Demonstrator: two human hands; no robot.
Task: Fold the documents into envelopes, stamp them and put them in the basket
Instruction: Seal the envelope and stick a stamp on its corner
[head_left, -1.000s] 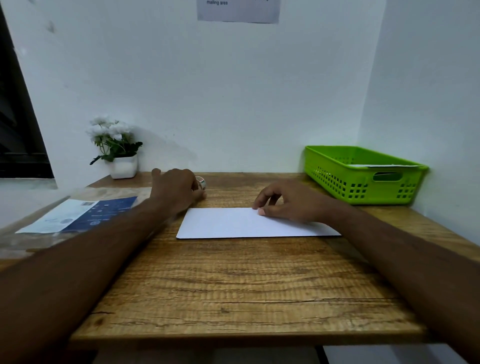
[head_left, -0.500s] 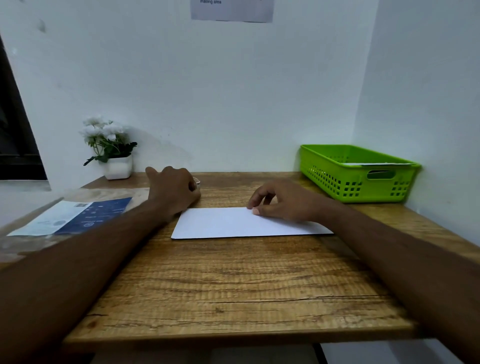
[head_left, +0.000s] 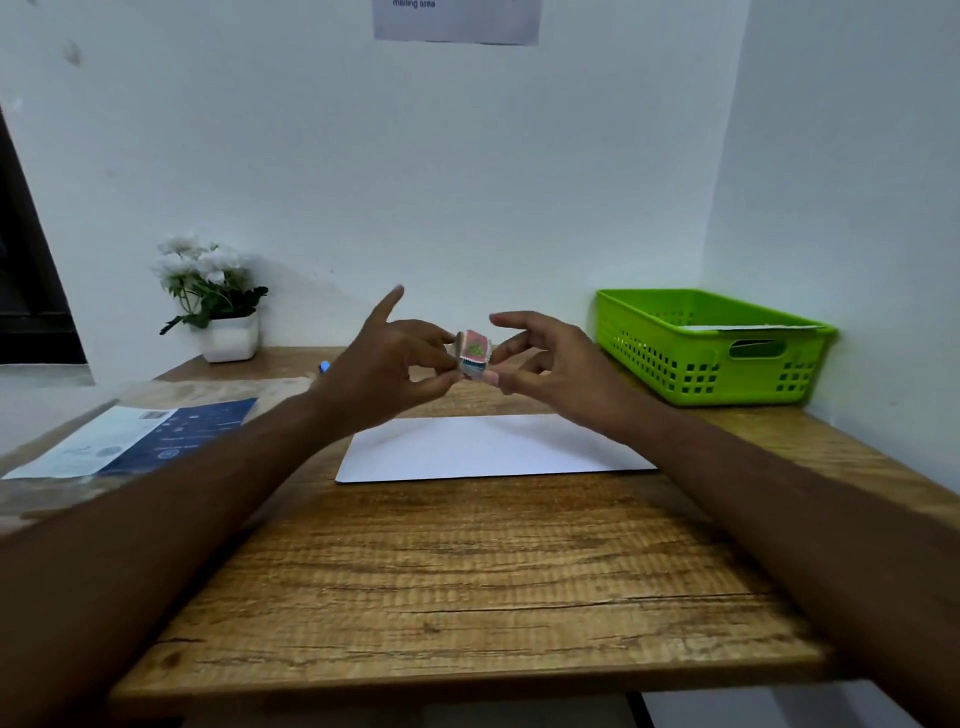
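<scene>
Head camera shows the stamps (head_left: 474, 354), a small roll or wad, I cannot tell which, held in the air between both hands, above the far edge of the white envelope (head_left: 493, 447) that lies flat on the worktop (head_left: 467, 571). The grip of the left hand (head_left: 387, 364) is pinched on the left side of the stamps, thumb and fingers closed on them and the forefinger pointing up free; the grip of the right hand (head_left: 550, 364) pinches the right side. The top stamp shows a pink face with a green motif and a scalloped edge, with pale blue below. They are likely very light, thin and easily torn or creased, so the top one is best lifted by its loose edge with fingertips while the other hand steadies the wad. The green basket (head_left: 717, 358) stands well to the right.
</scene>
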